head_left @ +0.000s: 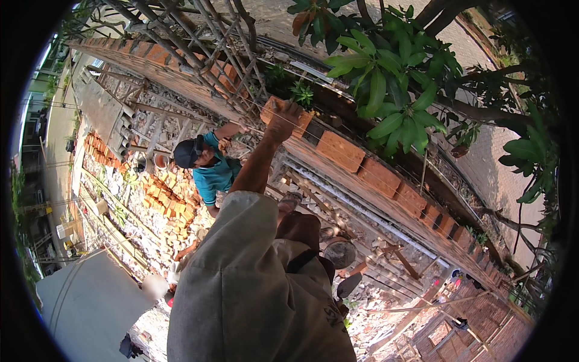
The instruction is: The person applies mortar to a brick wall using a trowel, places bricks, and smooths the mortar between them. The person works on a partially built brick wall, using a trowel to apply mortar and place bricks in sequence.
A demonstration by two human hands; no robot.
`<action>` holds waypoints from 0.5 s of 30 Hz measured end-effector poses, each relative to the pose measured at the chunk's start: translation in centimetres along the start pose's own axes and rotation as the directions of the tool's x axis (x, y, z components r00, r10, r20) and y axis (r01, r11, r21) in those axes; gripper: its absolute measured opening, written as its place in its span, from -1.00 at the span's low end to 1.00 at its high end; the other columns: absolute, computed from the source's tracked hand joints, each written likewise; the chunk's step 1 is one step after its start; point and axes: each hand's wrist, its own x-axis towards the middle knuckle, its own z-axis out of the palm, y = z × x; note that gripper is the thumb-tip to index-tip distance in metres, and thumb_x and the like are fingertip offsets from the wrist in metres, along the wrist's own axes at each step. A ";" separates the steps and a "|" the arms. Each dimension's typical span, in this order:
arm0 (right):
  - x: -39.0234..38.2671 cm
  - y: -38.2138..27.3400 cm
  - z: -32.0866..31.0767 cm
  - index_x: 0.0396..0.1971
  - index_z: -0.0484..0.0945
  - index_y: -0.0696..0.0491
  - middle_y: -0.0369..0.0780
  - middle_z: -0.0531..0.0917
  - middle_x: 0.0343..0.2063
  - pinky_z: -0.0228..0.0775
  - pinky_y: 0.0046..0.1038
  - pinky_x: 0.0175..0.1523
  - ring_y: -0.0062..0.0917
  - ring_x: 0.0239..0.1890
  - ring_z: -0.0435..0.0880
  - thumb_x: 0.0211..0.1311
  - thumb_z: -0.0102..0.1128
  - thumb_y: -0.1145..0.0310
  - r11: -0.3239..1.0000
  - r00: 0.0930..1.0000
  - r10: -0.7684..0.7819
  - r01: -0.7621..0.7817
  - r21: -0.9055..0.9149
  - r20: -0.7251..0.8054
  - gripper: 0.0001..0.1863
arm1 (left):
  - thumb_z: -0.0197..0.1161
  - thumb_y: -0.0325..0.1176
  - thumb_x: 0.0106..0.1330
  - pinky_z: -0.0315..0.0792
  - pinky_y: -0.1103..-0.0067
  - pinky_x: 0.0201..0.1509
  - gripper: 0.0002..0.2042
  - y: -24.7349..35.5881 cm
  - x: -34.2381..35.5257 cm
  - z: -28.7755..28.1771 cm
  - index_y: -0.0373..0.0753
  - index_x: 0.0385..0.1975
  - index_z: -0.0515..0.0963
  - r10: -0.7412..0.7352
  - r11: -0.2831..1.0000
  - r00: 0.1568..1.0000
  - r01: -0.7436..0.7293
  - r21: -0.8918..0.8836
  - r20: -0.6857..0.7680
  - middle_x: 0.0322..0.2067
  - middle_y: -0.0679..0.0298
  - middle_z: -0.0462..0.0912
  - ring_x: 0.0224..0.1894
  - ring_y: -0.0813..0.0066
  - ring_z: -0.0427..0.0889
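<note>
Clasping an orange brick at the top edge of the wall, the grip of the left hand could, I judged, have tipped it toward the teal-shirted co-worker through one uneven push.

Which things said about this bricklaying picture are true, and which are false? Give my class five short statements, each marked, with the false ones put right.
1. The person's left hand is on an orange brick on top of the wall. True.
2. That hand wears a thick glove. False: it is bare.
3. A co-worker in a dark cap appears to the left of that hand in the picture. True.
4. The co-worker's shirt is bright yellow. False: the shirt is teal.
5. Green leaves show only in the lower left corner. False: large ones hang in the upper right part.
</note>
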 end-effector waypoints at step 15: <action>-1.0 -1.6 -1.3 -0.61 0.46 0.17 -0.17 0.51 -0.72 0.29 -0.28 -0.55 -0.38 -0.68 0.46 0.08 0.25 0.13 0.999 0.999 -0.040 0.040 0.030 -0.013 -0.62 | 0.22 -0.39 0.14 0.10 -0.15 0.22 -0.38 -0.1 -0.2 0.3 -0.26 0.24 0.19 0.019 1.000 1.000 -0.019 -0.006 -0.020 0.21 0.14 0.20 0.27 0.14 0.19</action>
